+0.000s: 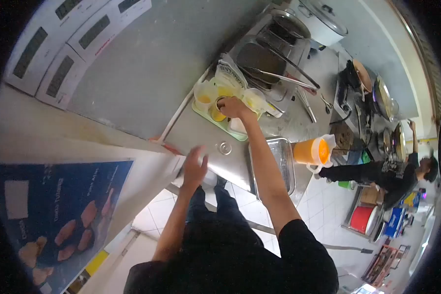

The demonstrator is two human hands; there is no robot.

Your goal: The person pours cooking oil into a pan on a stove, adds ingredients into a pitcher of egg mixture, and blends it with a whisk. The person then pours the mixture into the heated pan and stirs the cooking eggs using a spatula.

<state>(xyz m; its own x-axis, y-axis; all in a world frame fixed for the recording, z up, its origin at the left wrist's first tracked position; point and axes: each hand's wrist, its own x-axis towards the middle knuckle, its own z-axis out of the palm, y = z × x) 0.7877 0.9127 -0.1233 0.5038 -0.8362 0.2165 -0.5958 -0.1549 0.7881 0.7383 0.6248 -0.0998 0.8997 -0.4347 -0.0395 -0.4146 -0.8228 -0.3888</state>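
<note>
My right hand [234, 107] reaches over a pale green tray [223, 125] with several cups on it. Its fingers are wrapped around the rim of a small cup with yellow contents [217, 114]. Beside it stands a translucent cup [206, 93], and another pale cup [254, 99] is on the other side of my hand. A white block-like container [237, 126] sits by my wrist. My left hand [195, 166] hangs near the counter's edge, slightly blurred, fingers apart and holding nothing. A small round clear lid [224, 148] lies on the counter between my hands and the counter edge.
A wire-mesh metal tray [281, 164] lies under my right forearm, beside an orange pitcher [311, 151]. Tongs [279, 76], a whisk [306, 105] and scissors [326, 104] lie farther along the metal counter. Another person [394, 171] stands at the stove with pans.
</note>
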